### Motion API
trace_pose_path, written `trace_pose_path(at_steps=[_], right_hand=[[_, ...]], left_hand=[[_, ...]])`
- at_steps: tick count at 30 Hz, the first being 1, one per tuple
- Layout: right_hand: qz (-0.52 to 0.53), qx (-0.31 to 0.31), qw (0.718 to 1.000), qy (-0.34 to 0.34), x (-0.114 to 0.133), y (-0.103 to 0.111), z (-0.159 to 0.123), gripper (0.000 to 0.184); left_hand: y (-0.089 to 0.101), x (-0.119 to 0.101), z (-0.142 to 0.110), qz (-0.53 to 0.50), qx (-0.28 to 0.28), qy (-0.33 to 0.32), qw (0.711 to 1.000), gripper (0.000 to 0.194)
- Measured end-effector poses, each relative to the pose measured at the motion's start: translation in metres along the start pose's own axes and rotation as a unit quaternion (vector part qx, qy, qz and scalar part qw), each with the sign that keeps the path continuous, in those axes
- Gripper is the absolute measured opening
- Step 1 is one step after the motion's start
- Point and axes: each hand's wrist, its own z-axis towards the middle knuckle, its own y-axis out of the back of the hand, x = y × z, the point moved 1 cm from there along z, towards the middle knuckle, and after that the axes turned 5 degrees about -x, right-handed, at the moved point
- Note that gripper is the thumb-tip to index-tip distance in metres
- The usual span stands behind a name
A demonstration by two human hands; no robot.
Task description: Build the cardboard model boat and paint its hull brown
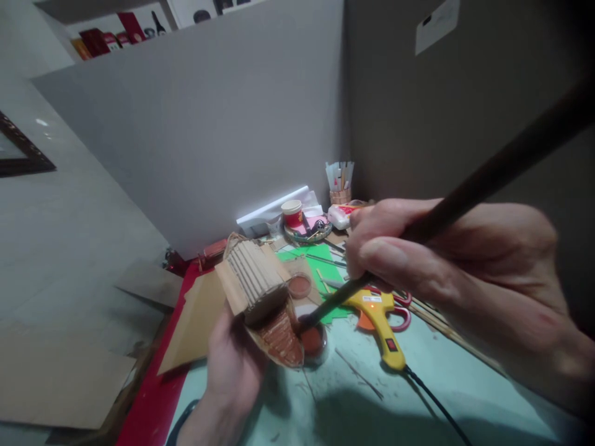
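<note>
My left hand [232,365] grips a small model boat [263,297] made of wooden sticks and cardboard, holding it tilted above the table. Its lower hull is painted reddish brown. My right hand [446,272] is closed on a long dark paintbrush [469,192]. The brush tip [304,323] rests at the painted hull, just above a small clear cup of reddish-brown paint [313,341]. A second small cup of brown paint [300,286] stands behind the boat.
A yellow glue gun [379,322] with a black cord lies right of the paint, over red-handled scissors [400,310]. Green paper [320,266], a red-and-white paper cup [292,214], a stick holder [340,179] and cardboard sheets [195,322] crowd the pale green table. Grey partitions [223,124] stand behind.
</note>
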Motion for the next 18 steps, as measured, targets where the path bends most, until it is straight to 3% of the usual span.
trace_pose_path(at_steps=[4,8,12,18], right_hand=[[0.013,-0.066,0.998,0.0,0.0,0.0,-0.003,0.022],[0.05,-0.099,0.994,-0.01,0.0,-0.003,-0.005,0.026],[0.049,-0.073,0.996,-0.02,0.002,-0.007,-0.004,0.018],[-0.012,-0.02,1.0,0.011,0.001,-0.008,-0.001,0.023]], left_hand=[[0.004,0.0,0.003,-0.016,0.011,0.01,1.0,0.036],[0.01,0.001,0.004,-0.025,0.089,0.041,0.995,0.038],[0.013,0.002,0.002,-0.018,0.131,0.053,0.99,0.04],[0.013,0.002,-0.003,0.016,0.164,0.055,0.985,0.045]])
